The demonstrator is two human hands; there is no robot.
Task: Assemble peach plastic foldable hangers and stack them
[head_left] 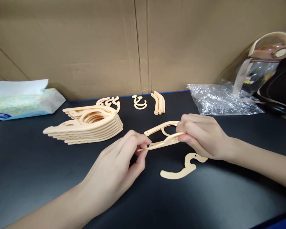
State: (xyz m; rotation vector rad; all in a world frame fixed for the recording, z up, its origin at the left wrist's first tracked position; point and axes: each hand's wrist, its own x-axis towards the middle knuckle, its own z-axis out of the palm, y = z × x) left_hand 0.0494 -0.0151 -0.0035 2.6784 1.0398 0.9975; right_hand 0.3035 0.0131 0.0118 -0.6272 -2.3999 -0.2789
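Observation:
Between my two hands, just above the dark table, is a cream plastic folding hanger (165, 143) with a curved arm and a loop behind. My left hand (118, 160) pinches its left end between thumb and fingertips. At the right end my right hand (203, 135) grips it, fingers and thumb closed and hiding that part. Below my right hand a loose cream hook piece (178, 174) lies flat on the table. A neat stack of folded cream hanger bodies (95, 132) rests to the left of my hands.
Behind the stack lie several cream hooks (115, 103). More hooks (140, 105) and a bundle of slim curved strips (159, 103) are at the back middle. A tissue pack (28, 103) is at left. Right are a crinkled clear bag (212, 100) and a bottle (262, 71). Cardboard (97, 41) stands behind.

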